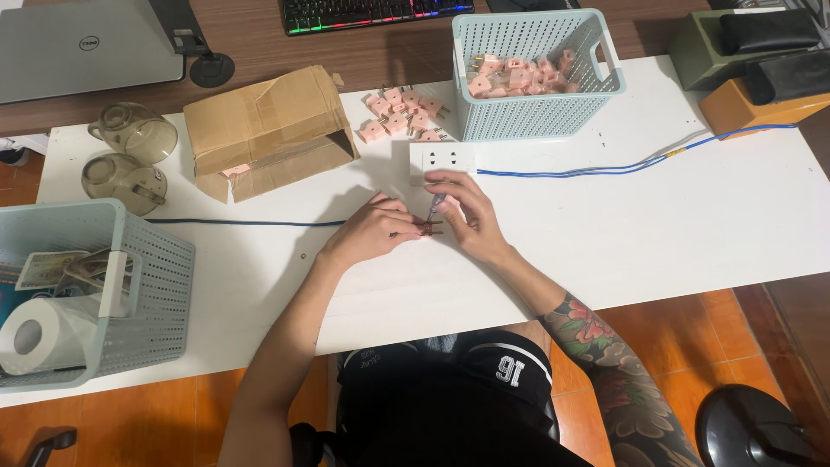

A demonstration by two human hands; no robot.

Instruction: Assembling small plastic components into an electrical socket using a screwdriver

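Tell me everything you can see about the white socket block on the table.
The white socket block is a flat rectangular plate, plastic by its look, lying face up on the white table. Two sets of small dark pin holes show on its face. A blue wire runs off its right end. The right hand lies just in front, fingertips at its near edge; contact is unclear.

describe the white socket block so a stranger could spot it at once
Start at the pale blue perforated plastic basket of pink plugs on the white table. Just in front of its left corner lies the white rectangular socket block, the only thing trailing a thin blue cable.
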